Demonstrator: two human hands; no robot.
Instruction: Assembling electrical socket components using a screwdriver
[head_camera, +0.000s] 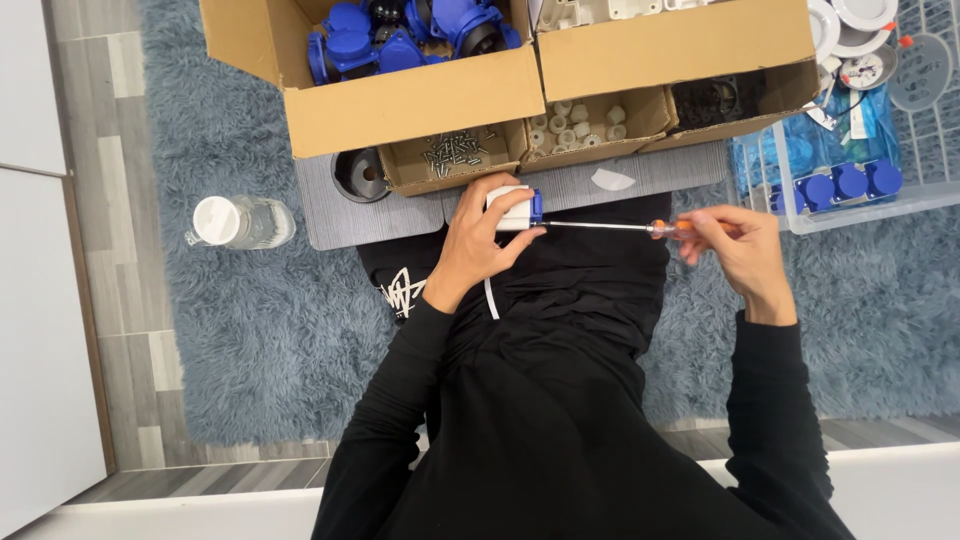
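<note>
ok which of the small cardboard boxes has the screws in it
The leftmost small box, directly above the left hand. It holds loose dark metal screws; the one to its right holds small white round parts, and the far right one holds black parts.

Shaggy blue-grey rug (250, 330) over grey plank floor (110, 150)

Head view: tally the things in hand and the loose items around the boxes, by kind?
Screwdriver, in the right hand: 1
White and blue part, in the left hand: 1
Clear bottle with white cap on the rug: 1
Blue caps in the clear bin, as far as visible: 3
Cardboard boxes, counting large and small: 5
Total: 11
</note>
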